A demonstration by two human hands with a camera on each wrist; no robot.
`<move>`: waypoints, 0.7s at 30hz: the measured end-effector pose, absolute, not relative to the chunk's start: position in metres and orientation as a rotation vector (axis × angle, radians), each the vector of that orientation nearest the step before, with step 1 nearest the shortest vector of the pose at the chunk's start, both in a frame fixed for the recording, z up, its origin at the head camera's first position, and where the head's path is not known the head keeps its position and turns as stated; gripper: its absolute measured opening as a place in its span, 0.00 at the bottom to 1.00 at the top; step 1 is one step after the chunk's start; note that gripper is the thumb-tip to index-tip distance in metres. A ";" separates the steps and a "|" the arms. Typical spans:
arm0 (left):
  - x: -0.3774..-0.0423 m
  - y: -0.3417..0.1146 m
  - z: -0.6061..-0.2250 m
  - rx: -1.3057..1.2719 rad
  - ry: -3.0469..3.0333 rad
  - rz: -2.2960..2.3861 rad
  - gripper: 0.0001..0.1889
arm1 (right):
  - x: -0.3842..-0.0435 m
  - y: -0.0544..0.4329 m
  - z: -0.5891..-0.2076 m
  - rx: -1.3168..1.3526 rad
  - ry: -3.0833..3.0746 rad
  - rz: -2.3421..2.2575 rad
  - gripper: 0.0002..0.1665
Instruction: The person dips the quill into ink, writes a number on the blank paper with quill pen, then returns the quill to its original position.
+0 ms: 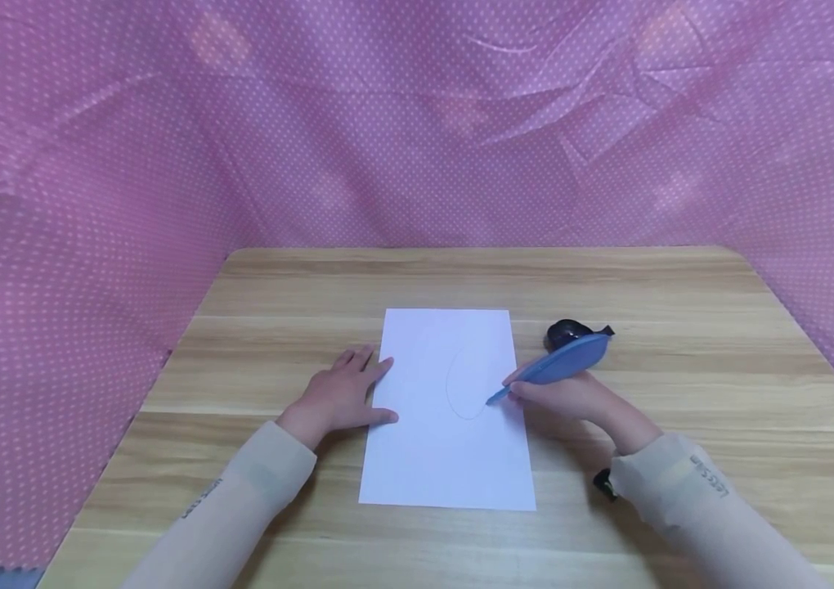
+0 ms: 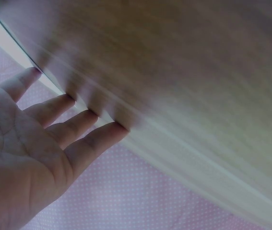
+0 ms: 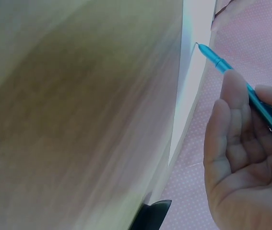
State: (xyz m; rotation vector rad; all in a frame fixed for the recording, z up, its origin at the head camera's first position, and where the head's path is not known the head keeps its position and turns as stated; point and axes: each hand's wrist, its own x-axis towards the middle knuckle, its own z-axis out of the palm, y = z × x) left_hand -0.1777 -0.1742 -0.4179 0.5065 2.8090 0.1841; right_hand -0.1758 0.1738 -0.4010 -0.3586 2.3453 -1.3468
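A sheet of white paper (image 1: 432, 458) lies on the wooden table, carrying a thin U-shaped pencil-like line. My right hand (image 1: 564, 397) pinches a blue pen (image 1: 564, 360) with a broad, feather-shaped upper part. Its tip touches the paper at the right end of the curved line. In the right wrist view, the slim lower part of the pen (image 3: 219, 63) runs between thumb and fingers. My left hand (image 1: 343, 393) rests with spread fingers at the paper's left edge, thumb and index fingertip on the sheet. The left wrist view shows the left fingers (image 2: 97, 141) fairly straight, fingertips down on the surface.
A rounded, glossy black object (image 1: 567, 332) stands on the table just behind the pen; its kind is unclear. A small dark item (image 1: 604, 484) shows beside the right cuff. Pink dotted cloth (image 1: 417, 164) hangs around the table's back and sides.
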 end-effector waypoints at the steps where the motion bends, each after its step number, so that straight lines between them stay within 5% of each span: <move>1: -0.178 -0.174 -0.418 0.507 2.809 0.185 0.48 | -0.177 0.174 -0.402 -0.359 2.353 -1.345 0.13; 21: -0.177 -0.173 -0.415 0.511 2.807 0.186 0.48 | -0.185 0.175 -0.406 -0.333 2.381 -1.372 0.16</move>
